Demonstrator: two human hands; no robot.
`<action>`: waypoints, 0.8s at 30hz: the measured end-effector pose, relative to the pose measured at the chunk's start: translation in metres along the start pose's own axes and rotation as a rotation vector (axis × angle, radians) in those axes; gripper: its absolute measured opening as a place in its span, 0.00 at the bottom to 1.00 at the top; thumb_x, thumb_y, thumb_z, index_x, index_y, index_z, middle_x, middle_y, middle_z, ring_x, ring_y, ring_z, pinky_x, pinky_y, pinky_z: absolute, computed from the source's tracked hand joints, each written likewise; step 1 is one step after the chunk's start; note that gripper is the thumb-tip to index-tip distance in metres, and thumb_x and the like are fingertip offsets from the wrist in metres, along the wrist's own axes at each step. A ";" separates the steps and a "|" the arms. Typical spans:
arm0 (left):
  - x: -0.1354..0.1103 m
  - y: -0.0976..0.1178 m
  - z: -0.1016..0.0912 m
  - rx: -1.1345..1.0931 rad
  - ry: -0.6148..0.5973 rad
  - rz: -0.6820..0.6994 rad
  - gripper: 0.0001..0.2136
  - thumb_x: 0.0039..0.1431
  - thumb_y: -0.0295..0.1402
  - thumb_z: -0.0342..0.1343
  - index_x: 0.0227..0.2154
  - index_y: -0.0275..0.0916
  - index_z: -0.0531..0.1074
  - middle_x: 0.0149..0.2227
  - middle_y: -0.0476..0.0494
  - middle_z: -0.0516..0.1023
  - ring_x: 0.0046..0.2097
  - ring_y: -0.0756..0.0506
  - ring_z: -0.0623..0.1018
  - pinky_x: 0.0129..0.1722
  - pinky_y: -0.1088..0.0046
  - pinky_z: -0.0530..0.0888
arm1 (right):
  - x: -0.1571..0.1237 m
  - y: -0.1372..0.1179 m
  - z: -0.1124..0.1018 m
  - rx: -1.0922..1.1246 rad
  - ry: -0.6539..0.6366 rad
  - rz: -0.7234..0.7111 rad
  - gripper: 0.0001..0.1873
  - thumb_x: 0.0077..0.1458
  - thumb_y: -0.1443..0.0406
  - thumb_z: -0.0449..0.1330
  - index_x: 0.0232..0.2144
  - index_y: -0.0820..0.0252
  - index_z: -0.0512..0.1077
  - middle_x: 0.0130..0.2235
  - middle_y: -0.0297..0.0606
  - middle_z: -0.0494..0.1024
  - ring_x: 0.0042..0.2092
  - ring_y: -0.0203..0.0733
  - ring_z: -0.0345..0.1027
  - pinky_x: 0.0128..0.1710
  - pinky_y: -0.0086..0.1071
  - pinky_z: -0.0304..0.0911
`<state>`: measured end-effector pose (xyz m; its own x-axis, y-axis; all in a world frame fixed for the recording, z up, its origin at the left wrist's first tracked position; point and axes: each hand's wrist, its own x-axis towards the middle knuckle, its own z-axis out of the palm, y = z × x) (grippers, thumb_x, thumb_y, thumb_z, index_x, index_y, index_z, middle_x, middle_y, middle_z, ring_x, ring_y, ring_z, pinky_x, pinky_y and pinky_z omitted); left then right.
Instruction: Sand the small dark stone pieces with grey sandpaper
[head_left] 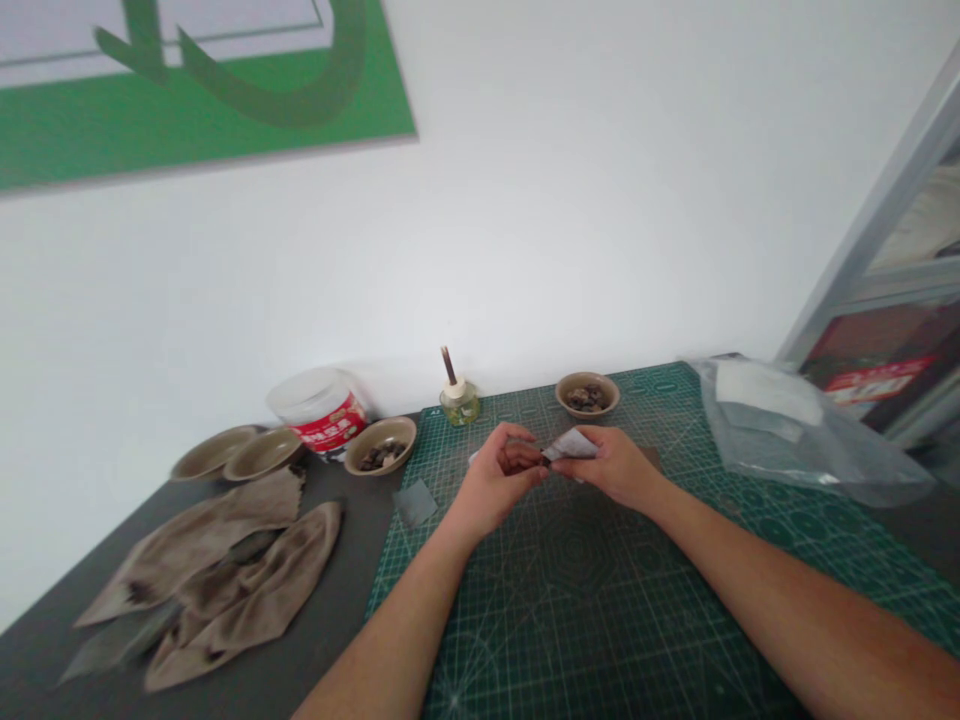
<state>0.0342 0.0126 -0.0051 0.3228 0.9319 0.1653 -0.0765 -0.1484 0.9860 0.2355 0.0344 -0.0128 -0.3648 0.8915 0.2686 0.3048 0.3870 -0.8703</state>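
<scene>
White paper (570, 445) is pinched tight in the right hand (611, 465); the left hand (502, 475) curls closed at its tip above the green mat (600, 580), but I can't tell what it holds

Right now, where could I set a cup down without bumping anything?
Green cutting mat shows open between the left forearm and right forearm, and beside the plastic bag. Crowded: the dark tabletop's left end, with cloths, dishes and a tub.
</scene>
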 end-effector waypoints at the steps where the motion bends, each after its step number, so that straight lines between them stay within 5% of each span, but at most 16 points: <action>1: 0.000 0.000 0.000 0.002 0.001 0.002 0.19 0.50 0.24 0.63 0.42 0.41 0.63 0.34 0.48 0.77 0.35 0.50 0.77 0.35 0.76 0.70 | 0.000 0.000 0.000 0.010 -0.009 0.000 0.10 0.48 0.60 0.66 0.29 0.61 0.74 0.26 0.30 0.73 0.28 0.36 0.64 0.27 0.26 0.55; 24: 0.000 0.000 0.002 0.108 -0.003 0.013 0.16 0.51 0.27 0.62 0.42 0.40 0.66 0.35 0.47 0.77 0.36 0.49 0.77 0.36 0.75 0.71 | -0.001 -0.006 -0.001 -0.058 -0.030 -0.020 0.11 0.48 0.59 0.65 0.27 0.61 0.74 0.24 0.29 0.71 0.27 0.35 0.62 0.25 0.26 0.53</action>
<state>0.0361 0.0121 -0.0046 0.3253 0.9287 0.1780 0.0217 -0.1955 0.9805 0.2353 0.0319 -0.0074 -0.3968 0.8766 0.2724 0.3477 0.4182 -0.8392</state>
